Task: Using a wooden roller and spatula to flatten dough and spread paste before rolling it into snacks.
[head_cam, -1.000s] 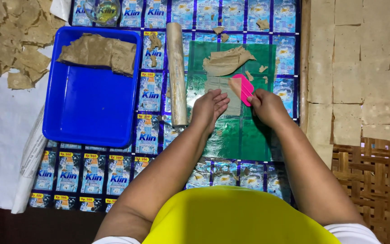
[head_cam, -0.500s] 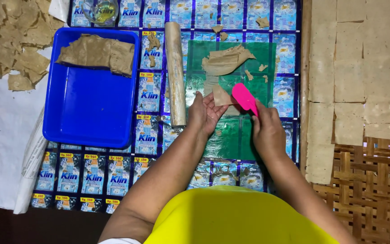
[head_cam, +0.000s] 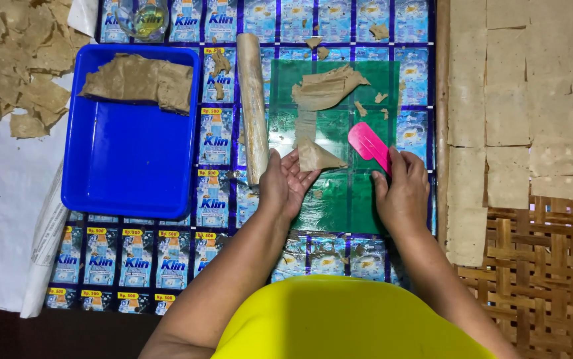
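We start at the small tan triangular flap of thin dough [head_cam: 315, 157] — it sits on the translucent green plastic sheet [head_cam: 339, 193], near its middle, lifted at one corner. Our left hand [head_cam: 285, 183] lies palm-up just beside it, fingers loosely spread, fingertips touching or just under the flap's edge; nothing is gripped. Judging by the pose, the open palm is there to take the piece as it peels off.

Our right hand [head_cam: 402, 193] is closed around the handle of the flat pink plastic scraper [head_cam: 369, 143], blade angled toward the flap — likely the tool that frees dough from the sheet.

Further up the green sheet: one larger crumpled tan dough scrap [head_cam: 326, 88] plus a few crumbs, too small to count reliably.

One dough-smeared cylindrical rolling pin [head_cam: 253, 110] lies along the sheet's left edge, within the left hand's reach.

One rectangular blue plastic tray [head_cam: 127, 179] left of that holds one folded slab of tan dough [head_cam: 137, 80] at its far end — the rest of the tray is bare.

One small clear glass bowl [head_cam: 141, 18] at top, contents unclear.

Far left: a loose pile of dried tan pieces [head_cam: 14, 60], uncountable. Right: square tan sheets laid edge to edge on a woven bamboo mat [head_cam: 539, 279], probably spread flat to dry; the count runs out of view.
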